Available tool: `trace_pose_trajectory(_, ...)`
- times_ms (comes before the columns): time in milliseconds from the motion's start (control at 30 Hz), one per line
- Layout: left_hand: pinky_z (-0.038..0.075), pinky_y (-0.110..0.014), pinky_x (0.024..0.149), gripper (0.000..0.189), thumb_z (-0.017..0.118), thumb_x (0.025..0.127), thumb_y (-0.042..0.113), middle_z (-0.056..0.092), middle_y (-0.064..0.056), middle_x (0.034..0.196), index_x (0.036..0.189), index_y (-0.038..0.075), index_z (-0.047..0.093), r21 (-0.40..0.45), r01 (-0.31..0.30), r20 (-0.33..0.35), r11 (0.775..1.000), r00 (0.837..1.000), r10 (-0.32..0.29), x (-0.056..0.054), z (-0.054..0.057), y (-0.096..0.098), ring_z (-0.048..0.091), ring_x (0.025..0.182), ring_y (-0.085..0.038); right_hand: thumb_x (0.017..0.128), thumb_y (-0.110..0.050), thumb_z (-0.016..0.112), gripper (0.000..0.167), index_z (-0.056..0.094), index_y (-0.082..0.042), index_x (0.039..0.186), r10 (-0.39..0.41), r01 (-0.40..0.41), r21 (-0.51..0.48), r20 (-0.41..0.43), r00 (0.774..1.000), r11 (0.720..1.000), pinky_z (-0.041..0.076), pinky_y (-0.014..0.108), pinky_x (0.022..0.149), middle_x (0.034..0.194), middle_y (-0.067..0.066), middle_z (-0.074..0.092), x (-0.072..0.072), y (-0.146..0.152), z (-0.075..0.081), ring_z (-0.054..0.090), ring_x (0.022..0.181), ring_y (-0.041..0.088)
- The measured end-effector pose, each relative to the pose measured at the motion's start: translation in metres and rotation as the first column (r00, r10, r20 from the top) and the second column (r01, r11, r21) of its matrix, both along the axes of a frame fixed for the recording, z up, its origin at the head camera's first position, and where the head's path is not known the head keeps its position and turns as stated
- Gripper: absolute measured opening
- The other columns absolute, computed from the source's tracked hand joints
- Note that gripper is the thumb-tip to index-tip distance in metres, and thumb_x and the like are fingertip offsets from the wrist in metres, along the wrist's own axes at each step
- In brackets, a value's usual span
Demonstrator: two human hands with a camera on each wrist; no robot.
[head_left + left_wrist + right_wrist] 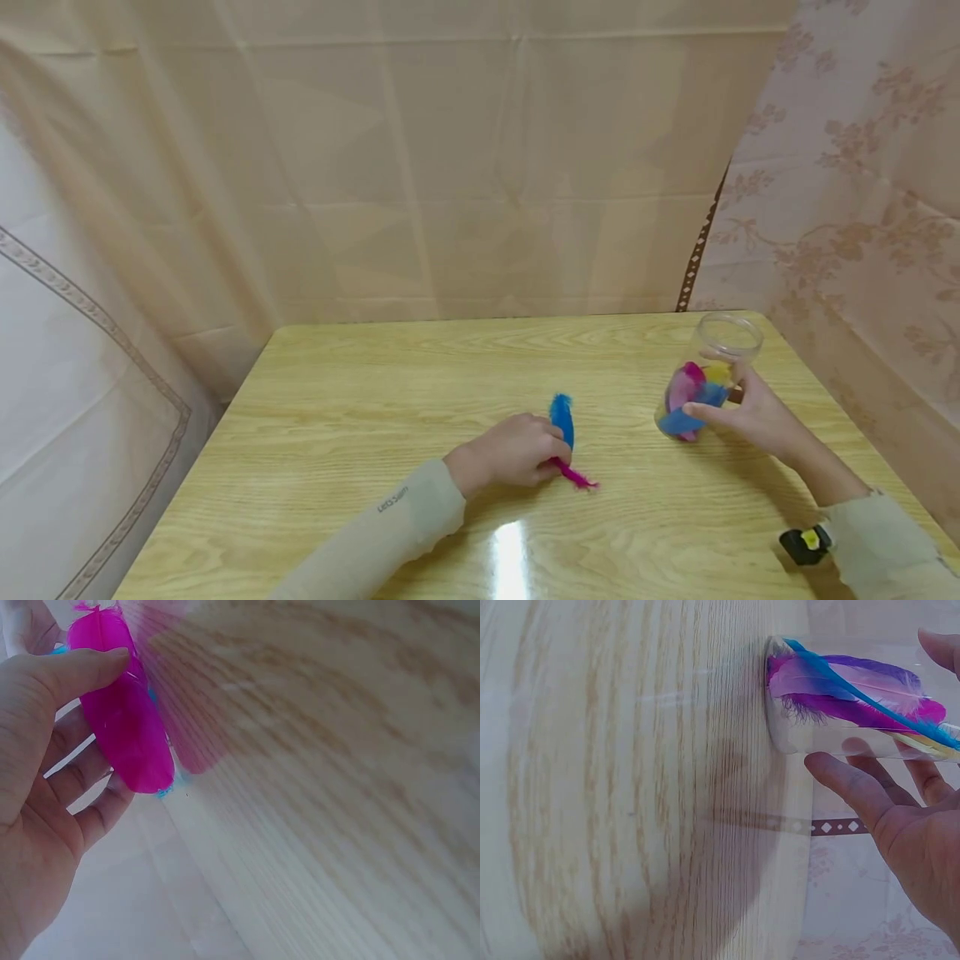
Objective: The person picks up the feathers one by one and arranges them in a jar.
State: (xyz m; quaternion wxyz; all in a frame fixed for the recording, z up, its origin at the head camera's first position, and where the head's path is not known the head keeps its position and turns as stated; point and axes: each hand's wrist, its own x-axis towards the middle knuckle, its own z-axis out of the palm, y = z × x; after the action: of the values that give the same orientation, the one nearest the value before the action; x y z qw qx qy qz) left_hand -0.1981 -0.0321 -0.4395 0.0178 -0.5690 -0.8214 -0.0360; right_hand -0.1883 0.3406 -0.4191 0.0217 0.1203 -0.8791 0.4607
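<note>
My left hand (517, 450) is low over the table near its middle, the thumb pressing a magenta feather (124, 720) against the fingers. A blue feather (562, 421) sticks up past those fingertips; in the left wrist view it is mostly hidden behind the magenta one. To the right, my right hand (757, 417) grips a clear jar (729, 333) from its outer side. The jar is open at the top and leans a little to the right. Inside it lie pink, magenta, yellow and blue feathers (855, 690), and purple shows too in the right wrist view.
The wood-patterned table (360, 375) stretches to both sides of my hands. A beige curtain (480, 167) hangs along its back edge, and a floral cloth (870, 208) hangs at the right. A black device (806, 546) is strapped at my right wrist.
</note>
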Motion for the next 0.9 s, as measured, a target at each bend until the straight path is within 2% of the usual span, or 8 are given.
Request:
trace_pose_trajectory(167, 0.047, -0.015, 0.079, 0.008, 0.070, 0.097, 0.025, 0.065, 0.012, 0.091, 0.100, 0.023, 0.077, 0.000, 0.015, -0.010, 1.000, 1.000, -0.015, 0.000, -0.001, 0.001, 0.055, 0.080, -0.002, 0.090, -0.017, 0.079, 0.085, 0.028, -0.015, 0.157, 0.003, -0.003, 0.005, -0.003, 1.000, 1.000, 0.024, 0.083, 0.098, 0.161, 0.028, 0.014, 0.000, 0.000, 0.000, 0.015, 0.142, 0.058)
trace_pose_trajectory(333, 0.048, -0.015, 0.079, 0.008, 0.070, 0.097, 0.024, 0.065, 0.011, 0.090, 0.099, 0.021, 0.077, 0.004, 0.017, -0.003, 1.000, 1.000, -0.017, 0.001, 0.002, 0.000, 0.054, 0.078, -0.002, 0.090, -0.017, 0.079, 0.085, 0.028, -0.013, 0.157, 0.002, -0.002, 0.010, -0.001, 1.000, 1.000, 0.023, 0.083, 0.098, 0.161, 0.030, 0.013, 0.000, 0.001, 0.000, 0.014, 0.142, 0.060)
trace_pose_trajectory(667, 0.044, -0.013, 0.072, 0.005, 0.071, 0.097, 0.023, 0.062, 0.012, 0.086, 0.095, 0.021, 0.075, 0.011, 0.003, 0.002, 1.000, 1.000, -0.003, 0.001, 0.007, -0.001, 0.050, 0.074, -0.001, 0.089, -0.018, 0.080, 0.085, 0.028, -0.014, 0.157, 0.001, -0.001, 0.013, -0.001, 1.000, 1.000, 0.023, 0.083, 0.097, 0.160, 0.030, 0.014, 0.000, 0.000, 0.001, 0.014, 0.142, 0.062)
trace_pose_trajectory(900, 0.042, -0.011, 0.071, 0.006, 0.071, 0.097, 0.024, 0.061, 0.013, 0.087, 0.098, 0.021, 0.076, 0.004, -0.013, 0.036, 1.000, 0.999, 0.013, 0.001, 0.008, -0.001, 0.050, 0.074, -0.002, 0.089, -0.016, 0.080, 0.085, 0.029, -0.014, 0.157, 0.009, -0.009, 0.001, -0.009, 1.000, 1.000, 0.022, 0.084, 0.098, 0.160, 0.031, 0.014, 0.001, 0.000, 0.001, 0.013, 0.141, 0.063)
